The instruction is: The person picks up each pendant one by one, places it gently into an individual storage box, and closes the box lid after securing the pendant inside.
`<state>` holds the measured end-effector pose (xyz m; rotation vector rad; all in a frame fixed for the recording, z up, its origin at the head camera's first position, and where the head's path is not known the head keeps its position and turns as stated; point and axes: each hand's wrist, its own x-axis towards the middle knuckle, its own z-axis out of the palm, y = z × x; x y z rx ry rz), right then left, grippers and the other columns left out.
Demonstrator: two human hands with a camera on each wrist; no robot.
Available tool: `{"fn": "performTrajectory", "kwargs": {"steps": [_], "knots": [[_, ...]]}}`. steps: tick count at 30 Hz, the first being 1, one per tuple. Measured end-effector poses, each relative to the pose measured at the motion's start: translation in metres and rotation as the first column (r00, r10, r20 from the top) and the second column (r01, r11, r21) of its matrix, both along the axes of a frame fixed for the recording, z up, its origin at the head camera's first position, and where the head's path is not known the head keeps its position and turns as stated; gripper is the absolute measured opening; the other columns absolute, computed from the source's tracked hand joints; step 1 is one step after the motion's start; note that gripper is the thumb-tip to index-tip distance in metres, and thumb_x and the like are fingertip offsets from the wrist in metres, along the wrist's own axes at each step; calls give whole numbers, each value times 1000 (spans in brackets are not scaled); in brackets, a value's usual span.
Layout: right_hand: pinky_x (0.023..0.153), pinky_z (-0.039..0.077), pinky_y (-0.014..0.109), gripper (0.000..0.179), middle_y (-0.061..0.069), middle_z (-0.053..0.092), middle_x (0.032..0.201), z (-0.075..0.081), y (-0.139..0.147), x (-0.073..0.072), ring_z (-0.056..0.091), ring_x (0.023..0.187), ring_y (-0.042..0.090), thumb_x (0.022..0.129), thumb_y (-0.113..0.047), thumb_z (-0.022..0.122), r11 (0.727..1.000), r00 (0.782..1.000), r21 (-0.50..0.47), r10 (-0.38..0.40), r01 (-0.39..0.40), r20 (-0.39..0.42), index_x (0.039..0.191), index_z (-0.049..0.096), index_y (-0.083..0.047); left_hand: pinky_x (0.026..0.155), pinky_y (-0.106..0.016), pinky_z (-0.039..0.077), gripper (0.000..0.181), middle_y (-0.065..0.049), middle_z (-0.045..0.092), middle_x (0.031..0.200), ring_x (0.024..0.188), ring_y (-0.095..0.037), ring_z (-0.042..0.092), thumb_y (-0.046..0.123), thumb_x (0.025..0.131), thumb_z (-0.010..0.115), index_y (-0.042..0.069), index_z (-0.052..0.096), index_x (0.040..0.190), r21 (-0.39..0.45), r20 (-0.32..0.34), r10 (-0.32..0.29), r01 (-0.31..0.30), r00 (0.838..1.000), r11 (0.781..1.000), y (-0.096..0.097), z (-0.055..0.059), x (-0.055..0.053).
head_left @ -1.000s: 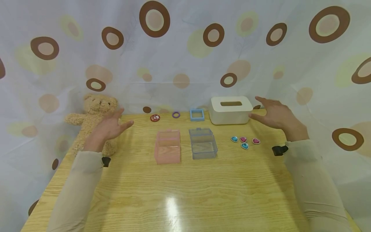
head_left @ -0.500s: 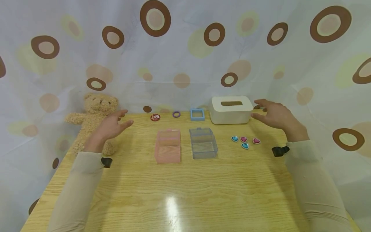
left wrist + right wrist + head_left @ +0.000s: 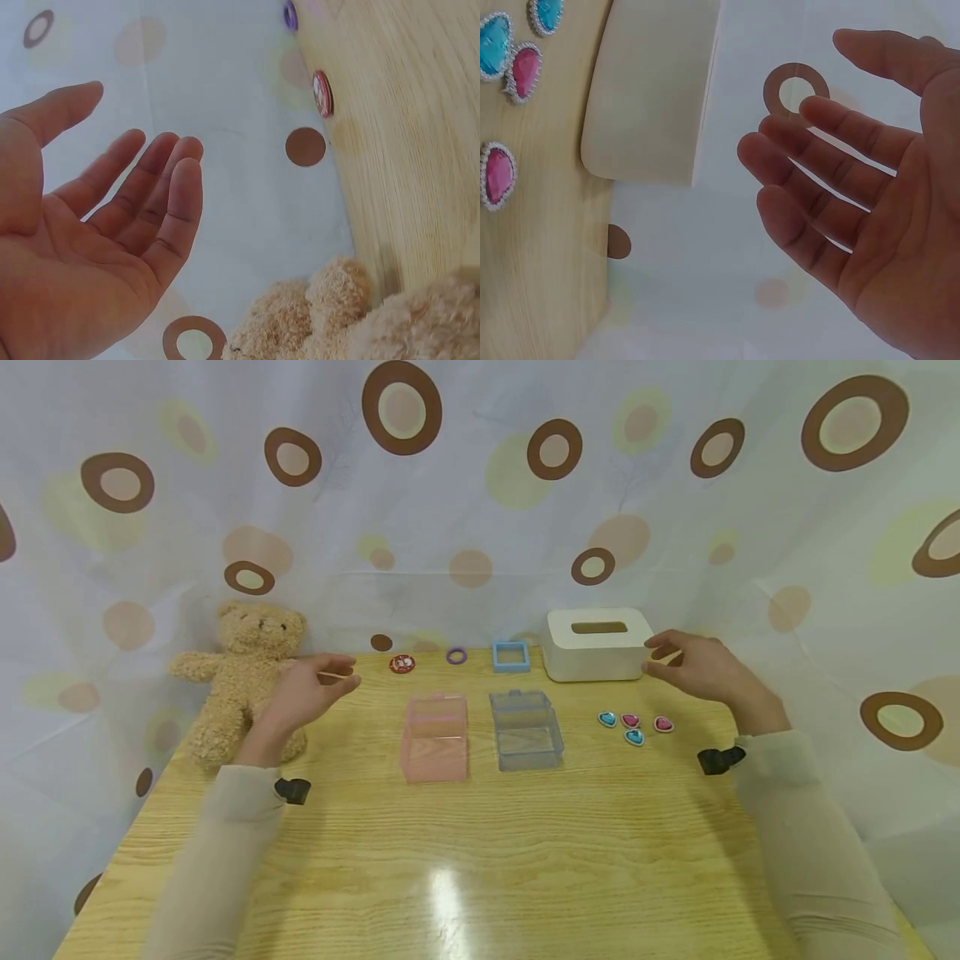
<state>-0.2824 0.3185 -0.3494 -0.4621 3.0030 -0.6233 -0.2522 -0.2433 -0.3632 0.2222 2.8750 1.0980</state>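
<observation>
My left hand hovers above the table in front of the teddy bear, its fingers relaxed and holding nothing. In the left wrist view the palm faces the camera, with the bear's plush below. My right hand floats beside the white tissue box, also with nothing in its fingers. Near it on the table lie several heart-shaped gems, among them a blue gem and a pink gem. In the middle stand a pink clear box and a bluish clear box, both with lids raised.
Along the back edge sit a red round badge, a purple ring and a light blue square frame. A curtain with printed circles hangs close behind the wooden table.
My left hand has moved right and slightly down, away from the bear. The right hand has dropped a little and shifted left, its fingers curling slightly more. The objects have stayed put.
</observation>
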Motion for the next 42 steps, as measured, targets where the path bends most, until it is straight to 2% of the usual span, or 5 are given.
{"fn": "performTrajectory", "kwargs": {"steps": [13, 23, 30, 37, 42], "knots": [[88, 54, 53, 46, 19, 69, 119, -19, -8, -3, 69, 100, 37, 100, -40, 59, 999, 999, -36, 32, -33, -14, 132, 59, -7, 96, -50, 53, 50, -11, 61, 136, 125, -32, 58, 46, 98, 61, 15, 57, 138, 121, -10, 13, -12, 1000, 993, 37, -13, 7], [82, 56, 48, 39, 15, 70, 115, -31, -11, -5, 71, 95, 32, 99, -35, 63, 995, 998, -80, 56, -56, -1, 127, 62, -8, 92, -47, 56, 46, -9, 65, 131, 118, -29, 65, 38, 95, 68, 15, 60, 134, 234, -46, -8, 19, 999, 972, 71, -30, 11], [85, 56, 48, 39, 14, 70, 116, -43, -11, -6, 70, 96, 30, 99, -36, 62, 993, 997, -95, 67, -64, 26, 126, 63, -8, 89, -45, 58, 46, -11, 66, 130, 115, -29, 67, 37, 94, 70, 14, 62, 132, 298, -57, -25, 41, 998, 954, 94, -41, 13], [85, 55, 50, 38, 16, 69, 117, -51, -15, -4, 69, 97, 34, 99, -35, 63, 992, 997, -115, 59, -53, 50, 126, 63, -8, 88, -40, 59, 43, -14, 65, 130, 114, -29, 67, 32, 94, 71, 14, 62, 132, 334, -27, -47, 53, 999, 941, 118, -50, 17], [81, 56, 42, 37, 14, 70, 116, -58, -18, -5, 69, 98, 31, 98, -36, 64, 990, 995, -132, 54, -43, 82, 125, 63, -11, 86, -37, 59, 39, -11, 67, 126, 111, -25, 68, 32, 93, 72, 15, 65, 128, 369, -1, -44, 41, 999, 929, 135, -56, 19]]}}
